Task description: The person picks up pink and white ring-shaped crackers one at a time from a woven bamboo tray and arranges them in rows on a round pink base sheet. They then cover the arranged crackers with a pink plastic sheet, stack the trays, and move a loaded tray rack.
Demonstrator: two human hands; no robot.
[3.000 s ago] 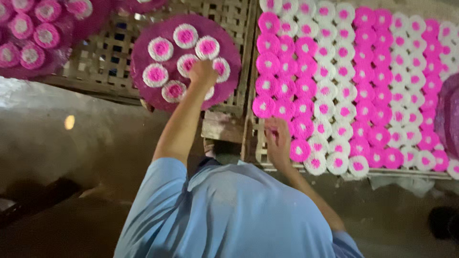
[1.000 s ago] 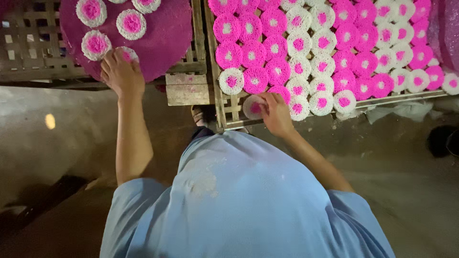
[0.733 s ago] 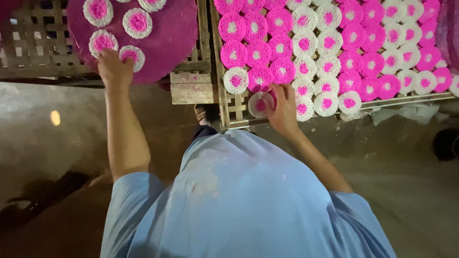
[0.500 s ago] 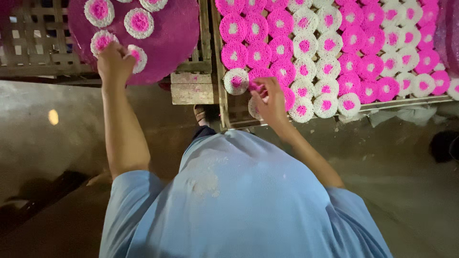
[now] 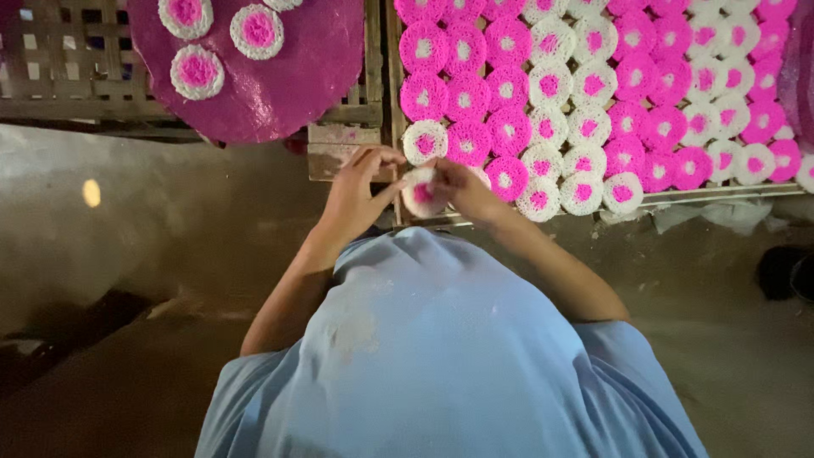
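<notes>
Two hands meet over one disc [image 5: 421, 192], and that is where I keep my eye. It is a round white piece with a pink centre, held just off the near edge of the right rack [image 5: 678, 197], at its near left corner. My right hand [image 5: 462, 188] has its fingers closed on the disc from the right side. My left hand [image 5: 360, 193] comes in from the left with fingers bent and the thumb stretched toward the disc; the thumb tip looks to be touching its rim, though the light is dim and I cannot be sure of a full pinch.

On the right rack lie many more discs [image 5: 585, 93] in tight rows, some pink with white centres, some white with pink centres, each touching its neighbours. They run from the near edge to the far edge and out of view at the right. One white disc with a pink centre sits at the near left corner, just beyond the held one.

On the left rack [image 5: 51, 85], a slatted wooden frame, rests a round purple tray [image 5: 288, 76], its near rim reaching past the rack's near edge. Three white discs [image 5: 197, 71] with pink centres lie toward its far left side, well apart from my hands. A wooden block [image 5: 343, 148] sits between the two racks, just beyond my left hand. Below it all is the back of a pale blue shirt [image 5: 441, 356].
</notes>
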